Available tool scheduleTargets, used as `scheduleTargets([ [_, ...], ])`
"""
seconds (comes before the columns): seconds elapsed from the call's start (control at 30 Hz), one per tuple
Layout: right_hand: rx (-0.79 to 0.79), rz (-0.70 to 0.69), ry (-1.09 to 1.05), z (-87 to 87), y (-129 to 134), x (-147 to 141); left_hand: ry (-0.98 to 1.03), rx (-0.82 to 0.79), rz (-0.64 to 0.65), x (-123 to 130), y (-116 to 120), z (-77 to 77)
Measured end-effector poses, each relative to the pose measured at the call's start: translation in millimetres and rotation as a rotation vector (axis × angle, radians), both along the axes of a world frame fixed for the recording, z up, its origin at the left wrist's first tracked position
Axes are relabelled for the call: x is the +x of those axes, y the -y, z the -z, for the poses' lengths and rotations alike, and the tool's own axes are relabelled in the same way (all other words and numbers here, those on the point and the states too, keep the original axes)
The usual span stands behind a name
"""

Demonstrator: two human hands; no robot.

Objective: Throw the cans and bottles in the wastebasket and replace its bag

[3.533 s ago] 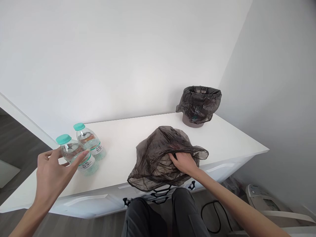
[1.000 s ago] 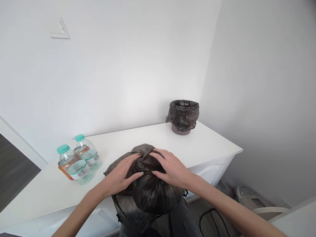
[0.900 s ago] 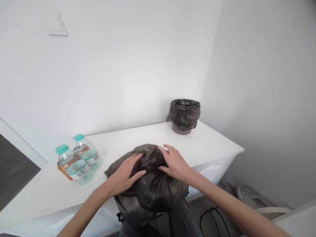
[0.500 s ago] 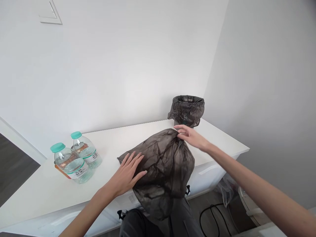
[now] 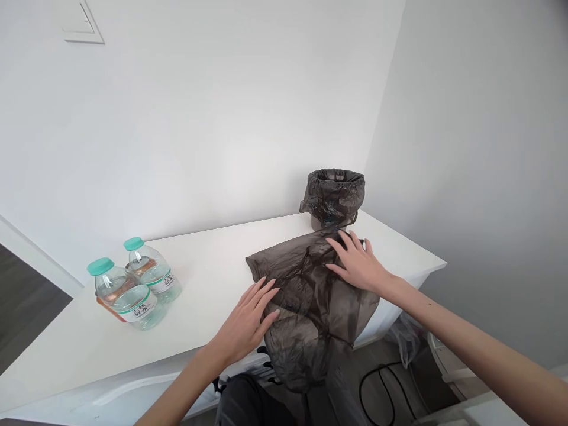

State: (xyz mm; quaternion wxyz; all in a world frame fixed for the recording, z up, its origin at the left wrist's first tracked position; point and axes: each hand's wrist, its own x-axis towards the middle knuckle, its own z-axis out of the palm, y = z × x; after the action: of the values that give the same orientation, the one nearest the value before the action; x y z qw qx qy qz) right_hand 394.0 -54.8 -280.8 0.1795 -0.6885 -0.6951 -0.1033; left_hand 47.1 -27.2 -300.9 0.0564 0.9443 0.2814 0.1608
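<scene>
A thin, dark translucent plastic bag [image 5: 306, 284] lies spread over the front of the white tabletop, its lower part hanging past the edge above my legs. My left hand [image 5: 248, 313] rests at the bag's left side, fingers apart and lying flat. On the upper right of the bag is my right hand [image 5: 355, 260], its fingers spread over the plastic. Just behind the bag stands a small bin [image 5: 335, 198] lined with a similar dark bag, its liner folded over the rim.
Two clear bottles with mint caps, a front one [image 5: 126, 299] and a rear one [image 5: 155, 272], stand at the left of the white tabletop [image 5: 199, 284]. White walls close off the back and right. A black cable [image 5: 379, 378] and a clear plastic bag [image 5: 406, 337] lie below.
The plastic bag has shifted right and lies flatter. My right hand has gone from pinching its upper corner to spreading over it. My left hand has moved right along with the bag.
</scene>
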Motion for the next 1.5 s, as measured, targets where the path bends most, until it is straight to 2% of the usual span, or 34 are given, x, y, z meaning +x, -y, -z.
scheduleTargets([
  [0.1, -0.055, 0.238, -0.152, 11.8, -9.2, 34.3, 0.0, -0.042, -0.019, 1.5, 3.3, 6.4],
  [0.17, -0.069, 0.366, -0.286, 12.2, -17.3, 59.5, -0.009, -0.071, -0.024, 0.4, 5.4, 9.1],
  [0.23, -0.158, 0.456, -0.406, 11.1, -24.4, 79.6, -0.014, -0.101, -0.033, -1.1, 8.3, 9.8],
  [0.33, -0.327, 0.423, -0.476, 9.2, -30.8, 90.5, 0.008, -0.129, -0.034, -2.4, 13.3, 9.4],
  [0.43, -0.288, 0.309, -0.446, -0.5, -29.5, 74.8, 0.098, -0.163, -0.077, -2.1, 15.4, 11.5],
  [0.5, -0.166, 0.181, -0.423, -16.8, -22.6, 52.9, 0.217, -0.239, -0.167, -1.0, 14.3, 12.7],
  [0.57, -0.039, 0.02, -0.412, -41.6, -10.2, 26.4, 0.362, -0.385, -0.277, 1.0, 12.6, 10.7],
  [0.7, 0.042, -0.198, -0.474, -104.5, 26.9, -24.5, 0.617, -0.839, -0.505, 6.7, 14.9, -7.8],
  [0.77, 0.035, -0.265, -0.539, -135.1, 47.2, -43.3, 0.75, -1.077, -0.563, 9.7, 18.8, -19.1],
  [0.83, 0.009, -0.327, -0.616, -161.9, 65.7, -56.2, 0.898, -1.263, -0.529, 12.8, 21.7, -26.5],
  [0.93, -0.018, -0.413, -0.785, -192.6, 86.2, -65.5, 1.035, -1.45, -0.368, 18.4, 20.8, -28.2],
  [1.07, 0.066, -0.442, -1.025, -214.6, 97.1, -65.3, 1.064, -1.582, -0.077, 27.2, 16.3, -23.2],
  [1.1, 0.095, -0.438, -1.074, -216.9, 97.3, -63.7, 1.084, -1.603, -0.04, 29.1, 16.4, -22.6],
  [1.17, 0.136, -0.419, -1.152, -218.0, 95.3, -58.8, 1.118, -1.65, -0.049, 31.6, 19.5, -23.8],
  [1.23, 0.148, -0.385, -1.203, -214.8, 90.7, -50.9, 1.117, -1.676, -0.114, 32.0, 25.6, -29.3],
  [1.3, 0.132, -0.33, -1.233, -207.1, 83.2, -39.4, 1.113, -1.624, -0.198, 29.4, 32.0, -38.4],
  [1.37, 0.11, -0.251, -1.241, -193.4, 72.2, -23.9, 1.13, -1.475, -0.296, 22.9, 34.4, -48.8],
  [1.43, 0.098, -0.156, -1.209, -171.4, 57.3, -6.3, 1.109, -1.246, -0.401, 11.9, 28.9, -57.1],
  [1.5, 0.111, -0.069, -1.111, -140.0, 39.4, 10.2, 0.923, -0.926, -0.507, -2.9, 13.8, -61.5],
])
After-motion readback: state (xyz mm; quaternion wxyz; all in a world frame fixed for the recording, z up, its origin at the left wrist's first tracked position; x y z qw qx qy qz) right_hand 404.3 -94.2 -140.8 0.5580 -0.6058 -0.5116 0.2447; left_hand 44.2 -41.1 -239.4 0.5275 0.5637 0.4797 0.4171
